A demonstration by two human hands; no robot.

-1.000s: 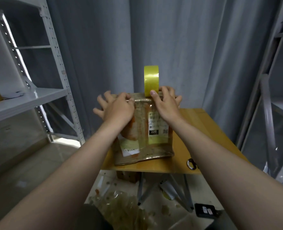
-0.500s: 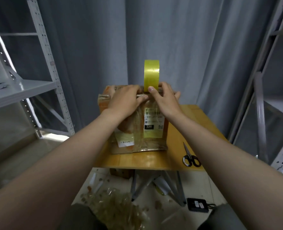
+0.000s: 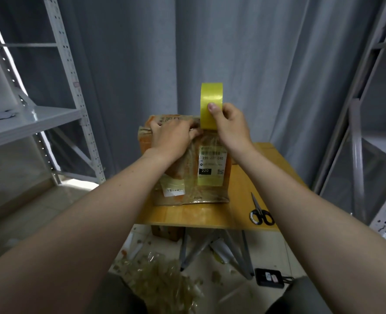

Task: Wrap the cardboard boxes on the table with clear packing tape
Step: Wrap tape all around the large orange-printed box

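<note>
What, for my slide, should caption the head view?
Right hand grips tape roll over cardboard box; left hand presses its top.

Dim, cool grey light overall — daylight burns in at 9 o'clock behind the shelf upright (image 3: 66,64) and pools on the floor (image 3: 79,184). Soft sheen on the tape roll (image 3: 211,96). Wide-angle bending bows the edges — 6 o'clock looks soft

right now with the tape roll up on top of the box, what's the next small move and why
Probably draw the tape roll across the box to lay more tape. The right hand grips it, standing on edge at the box's top front edge; the left hand presses on the top beside it, steadying the box. The scissors lie apart, so cutting looks premature.
</note>
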